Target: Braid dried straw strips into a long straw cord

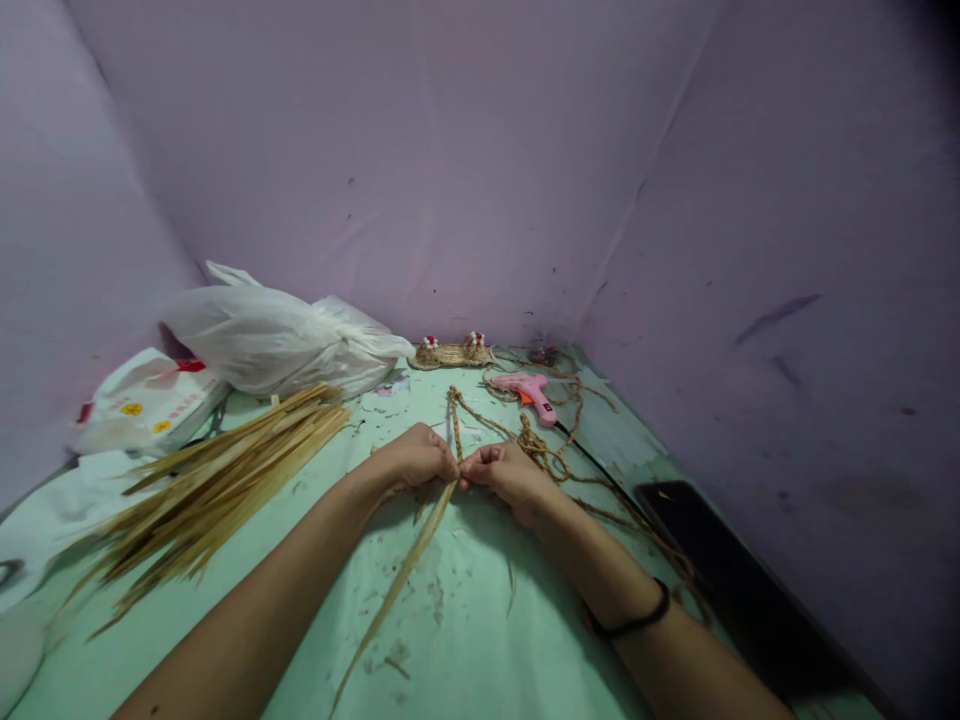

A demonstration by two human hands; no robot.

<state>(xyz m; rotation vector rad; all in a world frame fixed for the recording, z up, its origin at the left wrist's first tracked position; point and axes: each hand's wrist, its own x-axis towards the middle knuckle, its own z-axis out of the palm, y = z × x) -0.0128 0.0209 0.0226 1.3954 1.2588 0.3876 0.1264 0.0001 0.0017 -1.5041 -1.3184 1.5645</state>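
Note:
My left hand (417, 458) and my right hand (504, 471) meet at the middle of the pale green table (480, 620), both pinched closed on a braided straw cord (455, 420). The braid runs away from my fingers toward the back of the table. Loose unbraided straw strips (401, 575) trail from the pinch toward me. A black band circles my right wrist.
A bundle of dry straw strips (217, 480) lies at the left. Behind it sit white plastic bags (277, 340). A pink glue gun (532, 393) with a black cable, a small woven straw piece (452, 353) and tangled braided cord (555, 450) lie at the back right. A black phone (712, 560) rests by the right wall.

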